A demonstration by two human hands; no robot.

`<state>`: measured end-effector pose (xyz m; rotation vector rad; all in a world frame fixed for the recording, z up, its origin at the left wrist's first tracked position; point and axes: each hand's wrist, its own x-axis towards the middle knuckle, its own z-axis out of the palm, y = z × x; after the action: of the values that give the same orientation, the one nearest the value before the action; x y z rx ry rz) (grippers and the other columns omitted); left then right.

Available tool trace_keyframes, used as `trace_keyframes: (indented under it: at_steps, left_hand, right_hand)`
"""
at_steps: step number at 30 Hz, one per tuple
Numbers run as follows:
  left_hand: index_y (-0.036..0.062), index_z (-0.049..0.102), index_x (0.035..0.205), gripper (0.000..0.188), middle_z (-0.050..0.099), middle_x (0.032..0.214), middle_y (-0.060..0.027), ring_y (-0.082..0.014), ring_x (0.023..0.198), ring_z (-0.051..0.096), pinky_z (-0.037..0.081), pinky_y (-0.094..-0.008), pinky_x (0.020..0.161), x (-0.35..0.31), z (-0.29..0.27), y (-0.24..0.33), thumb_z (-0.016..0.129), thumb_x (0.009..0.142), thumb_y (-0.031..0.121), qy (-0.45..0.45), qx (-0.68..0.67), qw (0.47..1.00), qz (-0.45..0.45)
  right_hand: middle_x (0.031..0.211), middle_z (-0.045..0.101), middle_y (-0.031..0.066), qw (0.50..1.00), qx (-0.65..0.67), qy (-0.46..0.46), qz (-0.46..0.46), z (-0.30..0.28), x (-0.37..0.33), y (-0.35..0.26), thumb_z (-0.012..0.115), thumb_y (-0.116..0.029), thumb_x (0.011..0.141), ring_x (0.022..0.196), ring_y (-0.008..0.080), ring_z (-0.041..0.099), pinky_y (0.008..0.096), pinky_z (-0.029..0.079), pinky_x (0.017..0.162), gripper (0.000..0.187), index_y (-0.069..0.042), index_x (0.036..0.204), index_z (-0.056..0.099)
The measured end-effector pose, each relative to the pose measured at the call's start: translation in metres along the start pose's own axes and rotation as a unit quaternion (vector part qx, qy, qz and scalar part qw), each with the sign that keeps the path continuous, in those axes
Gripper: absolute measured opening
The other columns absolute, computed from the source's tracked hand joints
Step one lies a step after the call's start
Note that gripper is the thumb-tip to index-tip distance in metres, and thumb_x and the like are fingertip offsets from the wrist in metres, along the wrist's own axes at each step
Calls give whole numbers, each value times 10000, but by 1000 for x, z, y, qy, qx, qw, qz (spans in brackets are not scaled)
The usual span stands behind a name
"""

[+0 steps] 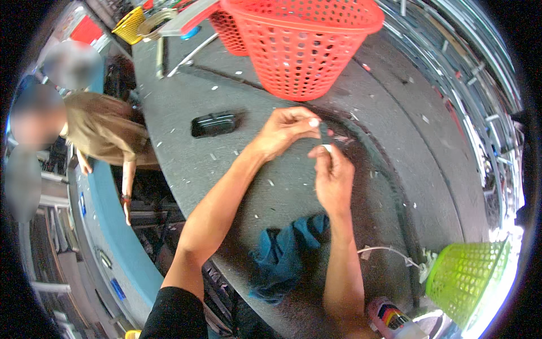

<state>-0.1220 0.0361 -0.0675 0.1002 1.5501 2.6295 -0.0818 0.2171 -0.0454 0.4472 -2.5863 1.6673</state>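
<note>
Both hands meet over the dark grey worktop, just below the red basket. My left hand (282, 133) is closed, thumb and fingers pinching the upper end of a small dark strip-like piece (324, 133). From below, my right hand (335, 178) grips the other end in a pinch. The piece's exact kind is too small to make out. A bright white spot shows at the tip of each thumb. Left of my left hand lies a shiny black rectangular case (213, 124). A crumpled teal cloth (285, 257) rests between my forearms.
A tall red perforated basket (302, 56) stands at the far side. At the lower right are a green basket (466, 279), a white cord (389, 248) and a bottle (389, 316). Long metal profiles (451, 62) line the right. Another person (107, 127) stands beyond the table's left edge.
</note>
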Motion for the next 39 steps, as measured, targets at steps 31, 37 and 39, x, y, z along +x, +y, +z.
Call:
trace_keyframes:
  at_steps: [31,37,39]
  left_hand:
    - [14,721,989,77,726,926,-58,-155,890,702,588,-336,850,2,-6,0,729,955,82,-100,15,995,16]
    - [16,726,968,83,728,921,-58,-151,880,702,596,-340,848,0,0,1,740,949,95,-74,-3,997,17]
    - [15,727,964,89,731,922,-61,-151,870,704,602,-338,836,0,-2,-1,746,946,100,-66,-4,998,19]
  right_hand:
    - [627,474,7,998,52,-15,18,4,2,-1,504,-203,1055,556,113,429,325,359,542,295,-14,904,673]
    - [648,487,-2,998,66,-2,18,6,4,-1,510,-194,1049,581,105,435,310,361,553,281,-18,903,673]
    - [665,502,-1,998,62,-8,12,7,5,1,511,-192,1049,598,100,441,302,360,559,274,-18,910,672]
